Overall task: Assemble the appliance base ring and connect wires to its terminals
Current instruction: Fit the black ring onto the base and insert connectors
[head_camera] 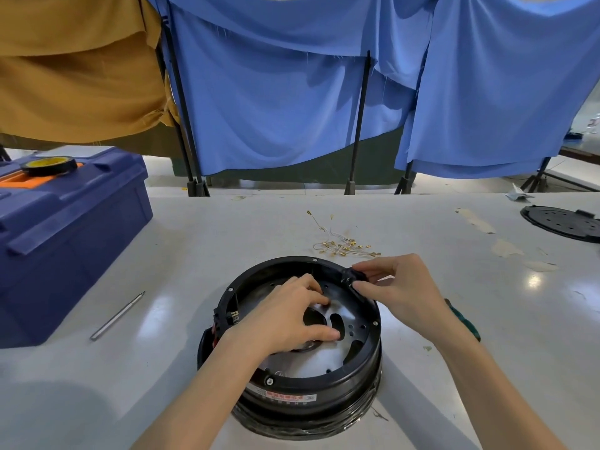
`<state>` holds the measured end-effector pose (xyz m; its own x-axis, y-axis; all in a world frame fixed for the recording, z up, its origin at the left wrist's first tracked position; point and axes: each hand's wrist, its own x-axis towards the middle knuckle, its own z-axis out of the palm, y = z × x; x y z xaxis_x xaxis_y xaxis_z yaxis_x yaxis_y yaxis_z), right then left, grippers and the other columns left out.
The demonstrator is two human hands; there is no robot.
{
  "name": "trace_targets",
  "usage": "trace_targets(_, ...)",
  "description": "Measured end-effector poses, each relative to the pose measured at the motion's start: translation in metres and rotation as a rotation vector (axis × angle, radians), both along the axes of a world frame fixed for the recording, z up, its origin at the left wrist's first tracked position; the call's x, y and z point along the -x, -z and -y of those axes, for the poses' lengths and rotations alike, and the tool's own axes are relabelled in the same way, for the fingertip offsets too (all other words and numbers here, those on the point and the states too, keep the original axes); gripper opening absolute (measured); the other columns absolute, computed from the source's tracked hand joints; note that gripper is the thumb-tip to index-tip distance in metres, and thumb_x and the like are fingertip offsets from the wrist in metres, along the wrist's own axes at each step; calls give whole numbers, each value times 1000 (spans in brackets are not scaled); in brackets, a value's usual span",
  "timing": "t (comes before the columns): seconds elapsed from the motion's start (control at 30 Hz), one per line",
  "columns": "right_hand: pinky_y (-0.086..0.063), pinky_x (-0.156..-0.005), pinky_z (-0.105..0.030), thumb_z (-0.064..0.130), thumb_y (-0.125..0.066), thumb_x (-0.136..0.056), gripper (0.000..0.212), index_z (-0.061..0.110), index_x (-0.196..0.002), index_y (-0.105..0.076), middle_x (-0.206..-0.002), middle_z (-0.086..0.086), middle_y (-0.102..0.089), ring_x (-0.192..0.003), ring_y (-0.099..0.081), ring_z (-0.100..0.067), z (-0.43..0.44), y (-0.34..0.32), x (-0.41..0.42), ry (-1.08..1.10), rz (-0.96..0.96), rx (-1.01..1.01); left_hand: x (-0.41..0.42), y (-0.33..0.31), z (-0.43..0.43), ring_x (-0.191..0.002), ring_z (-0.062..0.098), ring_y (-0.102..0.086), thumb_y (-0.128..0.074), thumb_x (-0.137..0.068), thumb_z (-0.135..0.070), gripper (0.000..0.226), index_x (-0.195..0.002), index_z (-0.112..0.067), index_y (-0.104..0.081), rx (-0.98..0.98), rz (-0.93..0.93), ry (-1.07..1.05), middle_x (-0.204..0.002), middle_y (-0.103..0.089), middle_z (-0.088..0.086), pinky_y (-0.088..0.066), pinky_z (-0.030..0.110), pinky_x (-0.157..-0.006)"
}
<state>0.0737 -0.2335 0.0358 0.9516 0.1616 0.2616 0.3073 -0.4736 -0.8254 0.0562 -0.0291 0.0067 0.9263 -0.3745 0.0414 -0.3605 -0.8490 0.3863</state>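
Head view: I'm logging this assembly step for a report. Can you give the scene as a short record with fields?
base ring: black, on the table in front of the person
left hand: inside the ring, on its metal plate; grip unclear
right hand: pinches a small black part at the ring's far right rim
wires: loose pile with brass terminals beyond the ring, untouched
metal rod: on the table, left of the ring
toolbox: blue, far left, tape roll on top
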Motion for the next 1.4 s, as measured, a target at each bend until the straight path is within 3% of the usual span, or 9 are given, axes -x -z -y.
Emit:
trace_targets(0.13,-55,-68,-16,3,-75,-75,21,16,-92,-78,-77,8,-73,-75,-67,-7,-2,0,5,30,52,33,-3,-9,2,-109,5,-50,-64,-84,-52,48,-122,-24,-64,133,-29,-57,-117,-57,-11,-42,25,-96)
trace_targets(0.2,-51,-65,-9,4,-76,-75,22,20,-89,-79,-72,16,-71,-73,-66,1,-2,0,7,36,72,11,-3,-15,10,-89,-4,-58,-63,-86,-49,35,-109,-24,-72,294,-26,-114,-95,-66,-15,-44,13,-80)
trace_targets(0.3,-47,-65,-5,5,-77,-74,20,20,-88,-79,-71,21,-69,-72,-65,7,-3,0,9,50,100,20,-5,-24,26,-67,-2,-64,-61,-87,-51,34,-85,-21,-76,529,-114,-226,-72,-70,-13,-45,9,-62)
trace_targets(0.43,-47,-64,-4,4,-76,-74,22,21,-88,-79,-71,19,-70,-73,-65,6,-6,0,9,61,88,40,-9,-32,45,-61,10,-69,-62,-89,-47,42,-82,-6,-73,786,-359,-409,-77,-75,6,-41,20,-51)
trace_targets(0.57,-46,-62,-4,5,-76,-73,21,20,-87,-79,-71,17,-70,-72,-64,4,-7,2,7,86,84,36,-9,-30,54,-58,13,-69,-65,-89,-35,28,-81,-8,-70,973,-501,-539,-70,-74,4,-38,22,-50)
trace_targets(0.8,-45,-60,-3,3,-77,-73,20,17,-87,-79,-69,16,-70,-65,-65,5,-4,1,6,70,83,7,-8,-25,61,-62,14,-70,-67,-88,-31,27,-88,-4,-71,1072,-504,-575,-73,-75,6,-38,19,-48)
trace_targets(0.93,-49,-62,-9,4,-79,-72,19,16,-87,-79,-70,8,-73,-66,-67,-3,-4,2,6,87,63,-9,-4,-25,64,-55,17,-69,-63,-93,-21,24,-80,0,-67,1159,-502,-531,-59,-70,6,-43,17,-41)
trace_targets(1.13,-59,-77,-30,6,-80,-71,20,10,-91,-79,-77,-1,-75,-74,-72,-12,-3,-1,6,103,13,-22,-3,-23,66,-55,18,-68,-63,-93,-20,27,-75,-1,-67,1160,-473,-526,-58,-68,8,-47,19,-47)
trace_targets(1.4,-58,-71,-26,11,-80,-70,18,15,-88,-79,-69,6,-72,-68,-69,-5,-10,-1,9,176,62,85,-2,-23,65,-50,17,-65,-60,-95,-18,28,-85,7,-67,1169,-468,-511,-62,-66,11,-48,21,-47)
